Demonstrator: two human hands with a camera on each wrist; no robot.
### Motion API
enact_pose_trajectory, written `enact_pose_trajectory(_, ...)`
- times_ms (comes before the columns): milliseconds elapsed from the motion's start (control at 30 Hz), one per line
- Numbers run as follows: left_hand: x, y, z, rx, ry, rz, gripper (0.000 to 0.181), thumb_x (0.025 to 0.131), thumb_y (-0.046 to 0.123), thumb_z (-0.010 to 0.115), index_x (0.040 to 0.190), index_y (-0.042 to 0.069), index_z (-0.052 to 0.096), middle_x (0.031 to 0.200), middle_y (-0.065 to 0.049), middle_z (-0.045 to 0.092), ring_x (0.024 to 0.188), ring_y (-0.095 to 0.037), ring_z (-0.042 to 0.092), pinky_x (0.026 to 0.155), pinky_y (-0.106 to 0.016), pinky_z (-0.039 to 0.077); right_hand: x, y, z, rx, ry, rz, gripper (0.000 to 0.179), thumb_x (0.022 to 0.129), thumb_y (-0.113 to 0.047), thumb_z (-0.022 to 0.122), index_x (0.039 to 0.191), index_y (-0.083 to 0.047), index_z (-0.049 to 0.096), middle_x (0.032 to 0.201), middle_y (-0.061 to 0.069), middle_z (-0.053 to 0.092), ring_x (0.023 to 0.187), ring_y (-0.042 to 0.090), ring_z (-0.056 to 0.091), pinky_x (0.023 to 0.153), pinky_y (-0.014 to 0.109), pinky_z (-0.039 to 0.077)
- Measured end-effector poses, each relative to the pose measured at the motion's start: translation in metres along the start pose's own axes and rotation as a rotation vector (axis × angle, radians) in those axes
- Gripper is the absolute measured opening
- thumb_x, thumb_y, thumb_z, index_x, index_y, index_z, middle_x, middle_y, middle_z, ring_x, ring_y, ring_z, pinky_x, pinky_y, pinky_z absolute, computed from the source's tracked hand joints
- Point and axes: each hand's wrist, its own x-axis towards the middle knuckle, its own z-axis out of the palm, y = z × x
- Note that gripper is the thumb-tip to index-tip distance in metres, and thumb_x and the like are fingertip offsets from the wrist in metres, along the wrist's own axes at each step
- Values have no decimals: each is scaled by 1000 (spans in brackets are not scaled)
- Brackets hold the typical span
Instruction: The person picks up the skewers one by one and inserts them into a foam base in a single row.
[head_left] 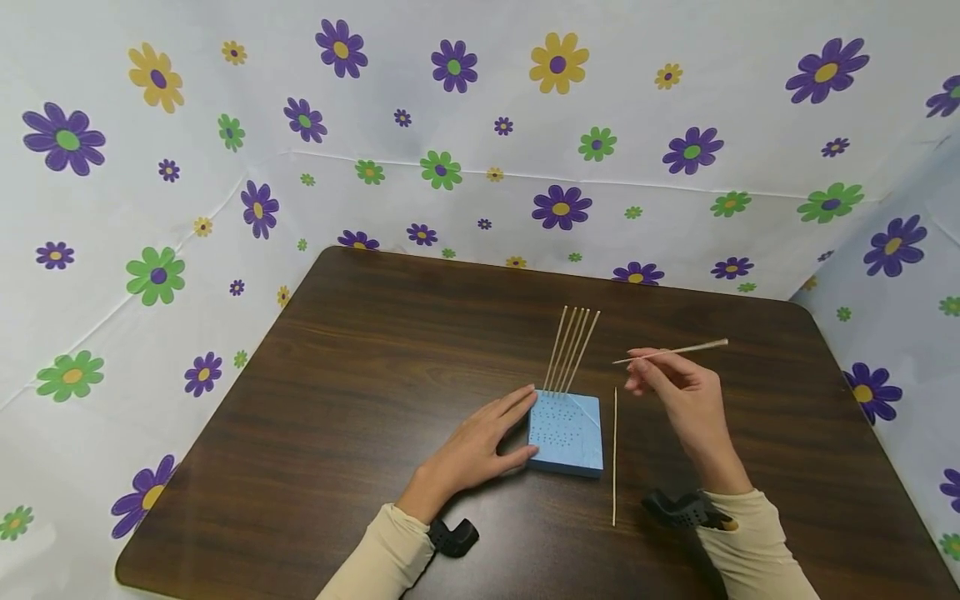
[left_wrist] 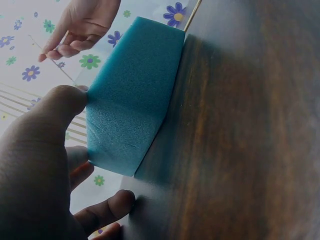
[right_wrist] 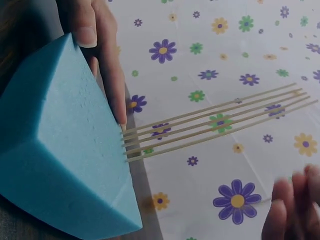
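Observation:
A light-blue foam block (head_left: 577, 454) lies on the table, its top dotted with many small holes. Several thin wooden sticks (head_left: 567, 354) stand in a row along its far edge, leaning slightly. My left hand (head_left: 476, 442) rests against the block's left side, fingers extended, with the thumb by the near corner and the index fingertip at the far corner. To the right of the block, my right hand (head_left: 686, 396) pinches another wooden stick (head_left: 708, 344) between thumb and fingers, holding it nearly level above the table.
One loose wooden stick (head_left: 615, 467) lies on the dark wood table (head_left: 360, 375) just right of the block. Black wrist devices (head_left: 453, 538) sit at both cuffs. A flower-patterned white sheet (head_left: 480, 108) surrounds the table's back and sides.

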Motion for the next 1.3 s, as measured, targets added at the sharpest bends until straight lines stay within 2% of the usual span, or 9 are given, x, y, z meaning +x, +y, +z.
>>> enact_pose_trajectory(167,1,-1,0,1,5,11,78,104,49,60,167,17,26,173,-4,30,156,-23,37,123,-51,39,5,0,5,-183,-20,26,17,102,-7,66,110,4,76,105,2,73,79,9,69,72,19,61)
enact_pose_trajectory(267,1,-1,0,6,-2,10,78,104,50,59,167,18,25,173,-3,29,156,-23,36,123,-51,39,6,0,8,-261,-38,26,17,102,-10,66,111,-3,79,101,3,72,79,11,70,73,19,61)
enact_pose_trajectory(433,1,-1,0,2,-17,-3,78,105,51,58,168,20,23,174,0,26,157,-22,35,124,-51,37,10,1,14,-279,-58,14,15,101,-9,68,111,-3,78,101,0,77,76,8,71,73,18,60)
enact_pose_trajectory(533,1,-1,-1,-5,-24,-12,78,105,50,58,168,20,23,175,3,24,158,-21,34,124,-51,37,12,2,18,-306,-66,13,13,100,-8,69,109,-2,76,103,4,79,75,3,72,72,17,60)
enact_pose_trajectory(633,1,-1,-1,-12,-31,-19,79,104,51,58,168,21,23,175,5,22,158,-20,33,125,-50,36,13,2,22,-353,-78,3,13,98,-6,71,108,-1,76,100,14,79,76,-1,72,72,14,59)
enact_pose_trajectory(733,1,-1,-2,-15,-34,-24,78,105,51,58,168,21,23,175,6,21,158,-19,33,125,-50,35,13,3,27,-401,-93,-18,12,97,-5,72,107,-2,77,96,17,79,77,-3,71,72,10,57)
enact_pose_trajectory(833,1,-2,-1,-11,-31,-21,78,105,50,58,168,20,24,175,5,21,158,-20,33,125,-50,36,13,5,32,-428,-113,-38,11,97,-6,73,106,-4,79,93,13,80,78,0,72,73,10,56)
enact_pose_trajectory(1000,1,-2,-1,-12,-26,-21,78,104,51,59,168,20,24,175,4,23,158,-20,34,124,-50,37,12,6,37,-460,-138,-33,10,97,-10,74,104,-6,79,93,10,80,79,16,77,71,10,56)
enact_pose_trajectory(1300,1,0,-2,-13,-22,-20,78,105,50,58,168,20,25,175,2,24,157,-21,35,124,-51,38,11,9,42,-500,-160,-34,11,98,-11,73,106,-6,79,95,9,80,81,15,77,71,12,57)
